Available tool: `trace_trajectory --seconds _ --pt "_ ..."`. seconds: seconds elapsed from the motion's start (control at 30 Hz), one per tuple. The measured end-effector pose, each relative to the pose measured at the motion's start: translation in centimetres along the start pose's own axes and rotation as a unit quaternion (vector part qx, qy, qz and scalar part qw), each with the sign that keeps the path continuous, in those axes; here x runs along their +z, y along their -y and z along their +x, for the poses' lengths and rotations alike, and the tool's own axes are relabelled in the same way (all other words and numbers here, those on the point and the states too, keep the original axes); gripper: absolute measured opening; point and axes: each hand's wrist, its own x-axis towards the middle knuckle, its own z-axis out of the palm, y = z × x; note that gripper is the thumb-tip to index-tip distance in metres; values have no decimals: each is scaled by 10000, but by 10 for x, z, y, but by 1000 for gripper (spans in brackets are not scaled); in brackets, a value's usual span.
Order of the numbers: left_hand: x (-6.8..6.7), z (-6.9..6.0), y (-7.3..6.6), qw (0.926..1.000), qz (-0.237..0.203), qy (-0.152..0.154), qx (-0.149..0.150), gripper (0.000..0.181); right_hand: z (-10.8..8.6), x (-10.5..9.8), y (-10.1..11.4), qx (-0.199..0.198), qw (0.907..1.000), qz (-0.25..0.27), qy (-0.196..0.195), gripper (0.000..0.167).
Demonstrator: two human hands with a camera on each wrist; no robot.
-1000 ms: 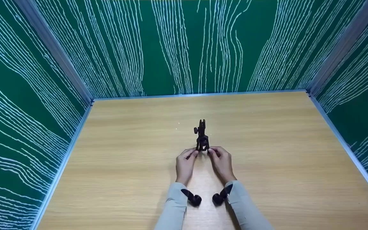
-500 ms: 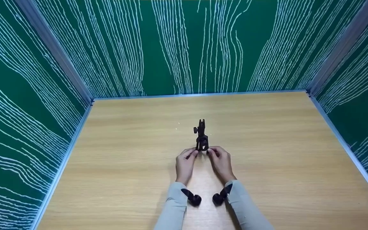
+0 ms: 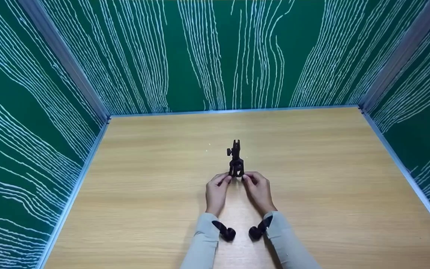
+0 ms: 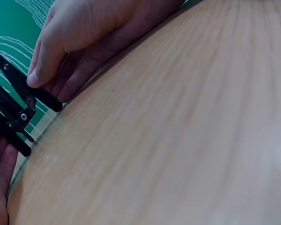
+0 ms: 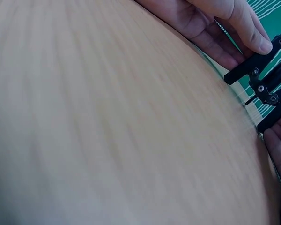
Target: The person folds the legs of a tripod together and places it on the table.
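A small black tripod [image 3: 236,154] stands upright at the middle of the table, with a forked top and a round knob on its left side. My left hand [image 3: 216,192] pinches the foot end of one leg between thumb and fingers. Opposite it, my right hand [image 3: 260,190] pinches another leg. Close up in the left wrist view, the left thumb lies on a flat black leg [image 4: 44,97]. Hinged metal-riveted braces [image 5: 261,88] join the legs to the centre post in the right wrist view. The tripod's upper part lies outside both wrist views.
The wood-grain table [image 3: 144,168] is bordered by pale metal edging [image 3: 185,113]. Green walls [image 3: 185,86] with wavy white lines rise at the back and both sides. Tiny white specks lie left of the tripod. Black wrist cameras [image 3: 228,234] sit on both sleeves.
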Motion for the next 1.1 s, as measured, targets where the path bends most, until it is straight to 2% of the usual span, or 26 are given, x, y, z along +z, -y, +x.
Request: trace_trajectory --seconds 0.07,0.27,0.3,0.43,0.63,0.87,1.1 --pt "0 -1 -5 10000 18 -20 -44 20 -1 0 6 38 10000 -12 3 10" --pt "1 0 -5 9998 -37 43 -196 22 -4 -8 40 54 9999 20 83 9" --pt "1 2 -1 9997 -68 59 -232 22 -4 -8 41 32 9999 39 98 9" --pt "2 2 -1 9992 -39 35 -397 22 -5 -9 40 -17 9999 26 133 8" --pt "1 2 -1 9989 185 -68 -436 24 -4 -9 40 61 9998 -5 199 8" --pt "0 1 -3 9977 340 -218 -545 24 -4 -10 39 114 9988 204 428 8" --pt "0 4 -6 9969 310 -164 -709 23 -6 -11 41 48 9979 299 579 7"
